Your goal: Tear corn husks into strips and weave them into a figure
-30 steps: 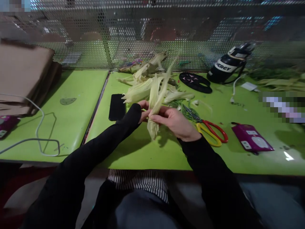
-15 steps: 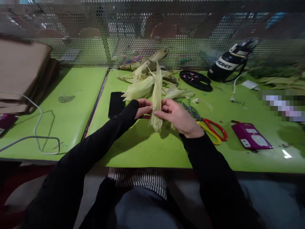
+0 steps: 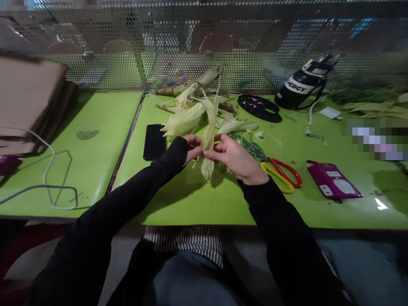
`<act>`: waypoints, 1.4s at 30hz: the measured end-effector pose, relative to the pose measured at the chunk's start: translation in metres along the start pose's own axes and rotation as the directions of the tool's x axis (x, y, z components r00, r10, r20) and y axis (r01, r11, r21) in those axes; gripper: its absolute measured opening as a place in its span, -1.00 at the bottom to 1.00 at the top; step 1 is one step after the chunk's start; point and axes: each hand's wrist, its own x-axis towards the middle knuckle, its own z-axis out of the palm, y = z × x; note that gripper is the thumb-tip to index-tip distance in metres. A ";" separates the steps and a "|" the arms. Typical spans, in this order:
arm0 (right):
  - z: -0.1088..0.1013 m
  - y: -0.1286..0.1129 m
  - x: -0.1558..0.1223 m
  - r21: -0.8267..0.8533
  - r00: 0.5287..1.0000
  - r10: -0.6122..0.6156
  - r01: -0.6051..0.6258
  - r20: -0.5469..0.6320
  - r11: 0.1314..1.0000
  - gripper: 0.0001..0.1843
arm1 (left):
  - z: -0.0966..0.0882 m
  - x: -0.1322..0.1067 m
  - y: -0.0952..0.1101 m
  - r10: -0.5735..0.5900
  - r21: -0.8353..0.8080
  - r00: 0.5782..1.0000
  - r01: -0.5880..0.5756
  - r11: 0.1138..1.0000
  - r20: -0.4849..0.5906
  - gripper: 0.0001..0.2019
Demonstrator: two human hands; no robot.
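Note:
Between my hands a pale yellow-green corn husk [image 3: 209, 131] stands roughly upright above the green table, its frayed lower end pointing toward me. My left hand [image 3: 193, 148] pinches it from the left, fingers closed at its middle. From the other side my right hand [image 3: 234, 157] grips the same husk, the thumb pressed across its front. Just behind lies a pile of loose corn husks [image 3: 185, 119]. A black phone [image 3: 154, 142] rests left of my left hand. Scissors [image 3: 282, 172] with one red and one yellow handle lie beside my right hand.
A black palette-shaped tray [image 3: 258, 106] and a black bottle [image 3: 301, 87] stand toward the perforated metal screen [image 3: 178, 42]. On the right is a purple power strip [image 3: 333, 180]. Brown paper bags [image 3: 28, 97] are stacked at the left, near a loose grey cable [image 3: 47, 187].
The husk between my hands has narrowed and bunched at the middle, its upper part now splayed into separate strips. Both hands stay close together on it; my view has shifted slightly.

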 end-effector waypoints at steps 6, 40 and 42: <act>0.003 -0.002 -0.002 0.000 1.000 -0.017 0.017 0.010 1.000 -0.58 | 0.000 -0.004 0.006 -0.014 -0.030 1.000 0.014 0.999 -0.002 -0.72; -0.004 -0.005 -0.002 -0.289 0.772 -0.534 0.454 -0.345 0.843 -0.70 | 0.009 -0.005 -0.009 0.289 0.066 0.957 -0.289 0.955 0.014 -0.71; -0.005 -0.006 -0.003 -0.313 0.801 -0.518 0.430 -0.300 0.847 -0.70 | 0.009 -0.005 -0.012 0.299 0.094 0.954 -0.300 0.949 0.029 -0.73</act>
